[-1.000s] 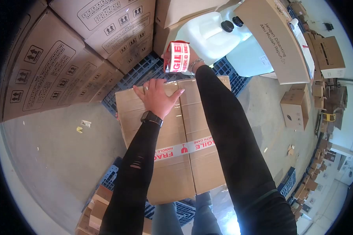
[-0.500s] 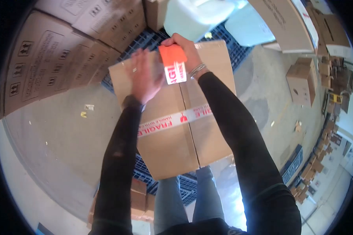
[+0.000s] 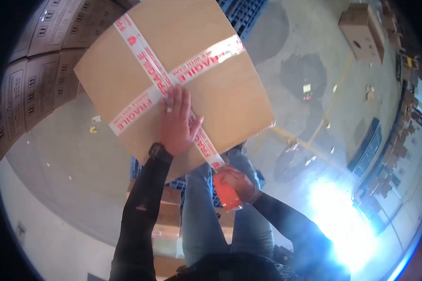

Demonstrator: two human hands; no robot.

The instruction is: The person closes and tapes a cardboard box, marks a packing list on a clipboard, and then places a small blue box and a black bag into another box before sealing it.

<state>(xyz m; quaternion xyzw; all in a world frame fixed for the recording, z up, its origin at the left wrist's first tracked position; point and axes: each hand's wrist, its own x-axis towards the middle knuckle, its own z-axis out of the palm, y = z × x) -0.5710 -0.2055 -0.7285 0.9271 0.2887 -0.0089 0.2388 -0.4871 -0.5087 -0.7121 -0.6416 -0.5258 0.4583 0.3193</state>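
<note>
A large cardboard box [image 3: 229, 98] sits tilted in front of me, crossed by two strips of white tape with red FRAGILE print. One strip [image 3: 143, 51] runs lengthwise along the seam to the near edge, over the other strip [image 3: 135, 110]. My left hand [image 3: 177, 122] lies flat on the lengthwise strip just below the crossing, fingers stretched out. Beyond the box's near edge, my right hand [image 3: 239, 182] is closed around an orange tape dispenser [image 3: 226, 193]. The tape runs from the dispenser up onto the box.
Stacked cartons [image 3: 47, 79] stand at the left. A blue pallet [image 3: 248, 16] shows behind the box. Another carton [image 3: 361, 33] rests on the floor at the upper right, with a dark pallet [image 3: 365, 147] below it. Paper scraps [image 3: 306, 88] litter the floor.
My right hand has drawn the dispenser from the box's far end to below its near edge, laying tape along the seam. My left hand now presses flat on that tape. The view has shifted.
</note>
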